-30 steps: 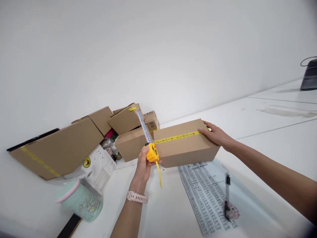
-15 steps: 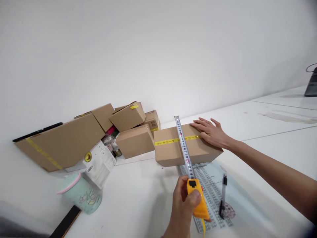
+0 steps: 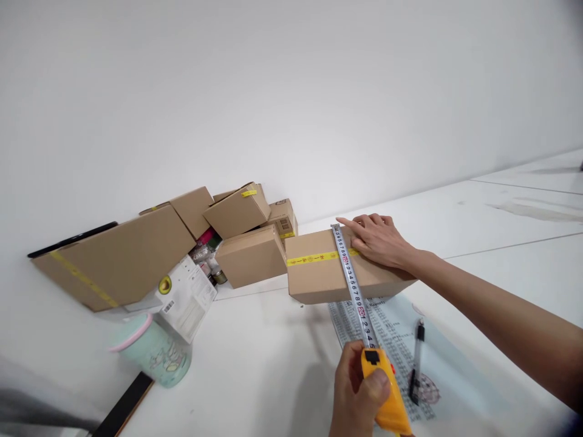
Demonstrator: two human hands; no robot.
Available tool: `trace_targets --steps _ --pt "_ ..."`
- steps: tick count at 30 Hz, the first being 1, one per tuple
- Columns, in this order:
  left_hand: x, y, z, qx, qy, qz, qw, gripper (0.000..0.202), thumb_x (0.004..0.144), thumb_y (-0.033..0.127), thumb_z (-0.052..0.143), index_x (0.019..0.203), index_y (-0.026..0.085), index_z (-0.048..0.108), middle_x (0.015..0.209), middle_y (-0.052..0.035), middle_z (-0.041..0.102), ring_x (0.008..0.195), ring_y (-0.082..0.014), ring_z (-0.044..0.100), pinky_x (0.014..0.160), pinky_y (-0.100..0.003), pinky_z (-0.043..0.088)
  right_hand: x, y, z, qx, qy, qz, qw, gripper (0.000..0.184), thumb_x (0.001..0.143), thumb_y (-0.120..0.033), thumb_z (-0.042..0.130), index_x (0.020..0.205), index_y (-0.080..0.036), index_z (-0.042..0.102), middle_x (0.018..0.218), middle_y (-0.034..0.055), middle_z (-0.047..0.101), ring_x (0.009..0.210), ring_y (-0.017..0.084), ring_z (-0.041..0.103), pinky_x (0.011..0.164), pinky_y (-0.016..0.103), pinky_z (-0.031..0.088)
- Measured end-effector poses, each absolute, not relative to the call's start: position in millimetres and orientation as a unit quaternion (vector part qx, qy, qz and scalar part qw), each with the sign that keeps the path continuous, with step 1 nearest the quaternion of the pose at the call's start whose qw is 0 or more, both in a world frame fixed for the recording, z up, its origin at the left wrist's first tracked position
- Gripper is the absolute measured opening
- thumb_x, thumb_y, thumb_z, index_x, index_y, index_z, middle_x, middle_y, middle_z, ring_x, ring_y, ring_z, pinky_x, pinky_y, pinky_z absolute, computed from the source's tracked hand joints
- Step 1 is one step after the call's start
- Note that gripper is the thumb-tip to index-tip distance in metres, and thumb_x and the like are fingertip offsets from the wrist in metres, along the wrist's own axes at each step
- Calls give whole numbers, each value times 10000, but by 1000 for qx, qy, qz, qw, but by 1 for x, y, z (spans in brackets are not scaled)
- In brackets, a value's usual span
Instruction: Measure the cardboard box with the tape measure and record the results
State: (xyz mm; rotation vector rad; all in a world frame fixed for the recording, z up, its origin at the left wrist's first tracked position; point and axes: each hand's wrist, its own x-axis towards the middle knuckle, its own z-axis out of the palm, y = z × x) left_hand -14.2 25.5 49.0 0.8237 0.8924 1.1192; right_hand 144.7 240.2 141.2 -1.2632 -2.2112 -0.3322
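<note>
A cardboard box (image 3: 319,276) sealed with yellow tape lies on the white table (image 3: 273,358). My left hand (image 3: 357,394) grips a yellow tape measure (image 3: 385,391) near the front edge. Its white blade (image 3: 353,279) runs up and across the box's top to the far edge. My right hand (image 3: 378,240) rests on the box's top, fingers stretched out, fingertips at the blade's end.
Several more cardboard boxes (image 3: 241,233) are piled against the wall at the left, with a white packet (image 3: 186,297) and a mint cup with a pink rim (image 3: 152,352). A printed sheet (image 3: 392,340) and a black pen (image 3: 416,364) lie right of the tape measure.
My left hand carried the tape measure from the box's left end to the front, drawing the blade across the top. My right hand slid from the box's right end towards the blade's tip.
</note>
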Motion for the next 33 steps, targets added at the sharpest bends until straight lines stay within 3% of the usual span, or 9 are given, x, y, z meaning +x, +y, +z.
trace_targets --steps 3,9,12,19,23,30,33 --pt "-12 24 41 349 400 501 683 675 543 617 809 1029 210 575 942 -42 521 801 -205 562 533 -326 599 144 239 144 -475 -831 -123 262 555 949 -342 264 1474 -356 446 1179 117 608 993 308 507 926 497 318" --pt "-1 18 30 327 424 515 670 651 534 568 836 1031 231 585 928 -40 544 882 -233 588 831 -421 587 144 238 147 -480 -833 -101 258 543 948 -354 255 1419 -387 523 1171 107 623 1018 309 497 932 498 297" --pt "4 17 28 322 438 518 661 679 531 544 835 1076 230 578 950 -49 562 891 -240 593 895 -424 555 144 238 147 -480 -832 -98 260 540 950 -358 257 1417 -393 527 1171 102 623 1026 309 496 940 496 296" --pt "4 13 31 317 443 511 665 771 532 548 816 1179 230 542 1020 -86 586 954 -305 596 812 -449 564 144 237 147 -480 -833 -102 257 533 956 -360 263 1418 -395 527 1168 100 619 1029 306 493 947 490 299" --pt "2 12 32 319 448 505 665 789 536 560 823 1194 232 536 1059 -97 589 991 -306 588 771 -410 582 144 238 146 -480 -832 -103 258 538 955 -368 257 1422 -391 523 1181 104 620 1037 309 493 948 489 294" --pt "-23 20 54 323 411 508 685 846 579 623 805 1248 208 493 1039 -105 608 848 -267 625 578 -380 602 149 255 145 -480 -840 -88 236 576 962 -415 228 1487 -311 441 1312 122 600 1134 317 512 1020 512 237" --pt "-38 23 62 335 405 514 678 783 629 624 778 1234 209 503 1037 -107 608 827 -260 631 582 -385 596 149 271 144 -503 -830 -58 235 573 966 -465 242 1421 -277 536 1370 134 579 1219 327 494 1058 540 200"
